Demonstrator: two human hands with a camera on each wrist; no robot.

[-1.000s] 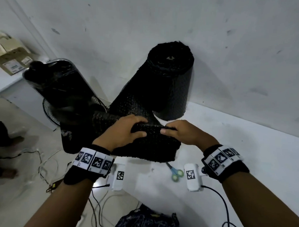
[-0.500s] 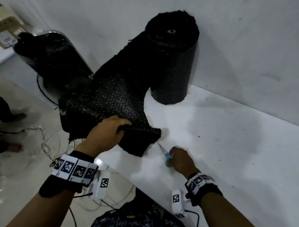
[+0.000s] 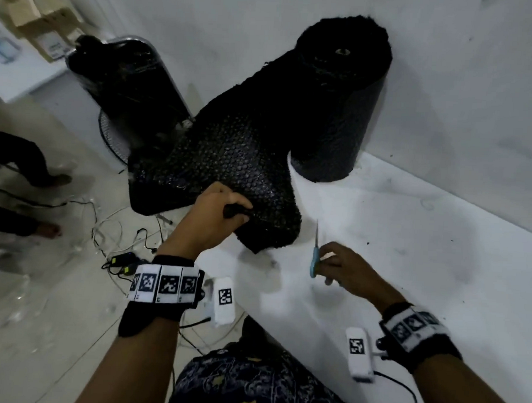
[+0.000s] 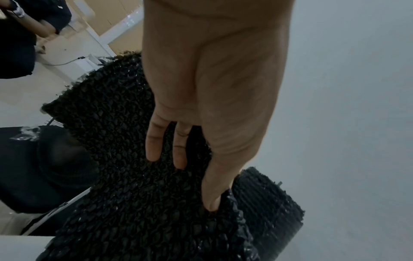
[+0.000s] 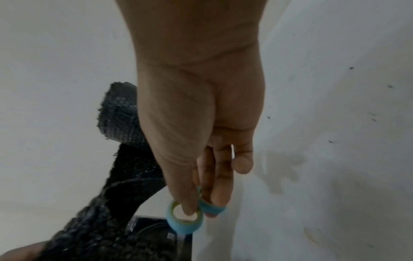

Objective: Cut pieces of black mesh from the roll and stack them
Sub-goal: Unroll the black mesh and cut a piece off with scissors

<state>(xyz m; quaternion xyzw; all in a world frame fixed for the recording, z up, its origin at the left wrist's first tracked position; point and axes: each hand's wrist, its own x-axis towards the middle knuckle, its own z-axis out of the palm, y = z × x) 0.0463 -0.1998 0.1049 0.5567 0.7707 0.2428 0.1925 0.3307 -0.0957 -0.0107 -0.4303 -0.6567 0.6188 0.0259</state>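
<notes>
A fat roll of black mesh point(image 3: 336, 97) stands upright against the wall on the white table point(image 3: 408, 253). Its loose sheet point(image 3: 230, 157) stretches down to the left, past the table's edge. My left hand point(image 3: 218, 217) grips a bunched fold of that sheet near its free end; in the left wrist view the thumb and fingers point(image 4: 154, 141) press into the mesh point(image 4: 125, 176). My right hand point(image 3: 344, 267) holds small blue-handled scissors point(image 3: 315, 255) just right of the sheet's end, blade pointing away from me. In the right wrist view thumb and fingers sit in the blue handle rings point(image 5: 185, 219).
A black standing fan point(image 3: 126, 82) wrapped in plastic is left of the mesh, off the table. Cables point(image 3: 119, 243) lie on the floor below. Another person's legs point(image 3: 19, 166) show at the far left. Cardboard boxes point(image 3: 38, 17) sit at top left.
My right hand let go of the mesh, reached down to the scissors on the table and lifted them. My left hand kept hold of the sheet and bunched it.
</notes>
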